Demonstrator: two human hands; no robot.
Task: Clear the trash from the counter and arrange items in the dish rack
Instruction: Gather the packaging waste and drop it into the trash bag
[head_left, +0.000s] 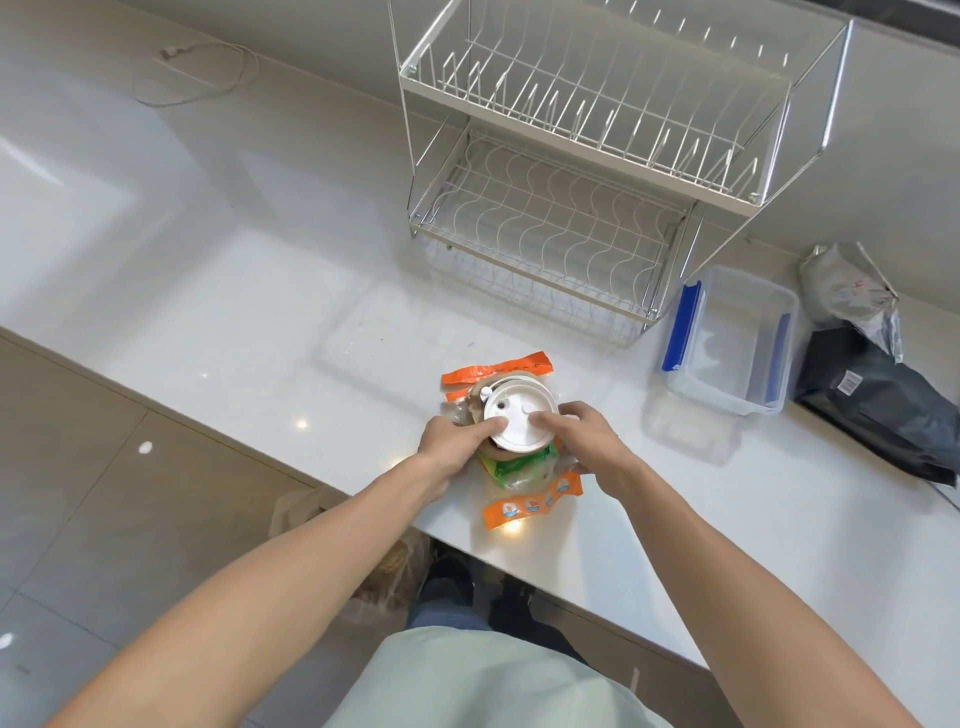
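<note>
Fingertips (496, 425) pressed flat on the white lid (519, 418), thumbs hidden. Left hand (457, 441) and right hand (582, 434) wrapped around the trash pile (524, 467) from both sides (orange wrappers, green packet, clear bag), near the counter (260, 322) edge. Farther back, empty dish rack (566, 171); beside it, a clear box (732, 340) and dark bags (878, 400). Could slip: loose wrappers, smooth lid, only squeezed together. Might spill onto the floor if lifted too fast.

Glossy white counter (260, 322), metal wire dish rack (582, 156), clear plastic container (737, 384), matt lid (519, 415)
</note>
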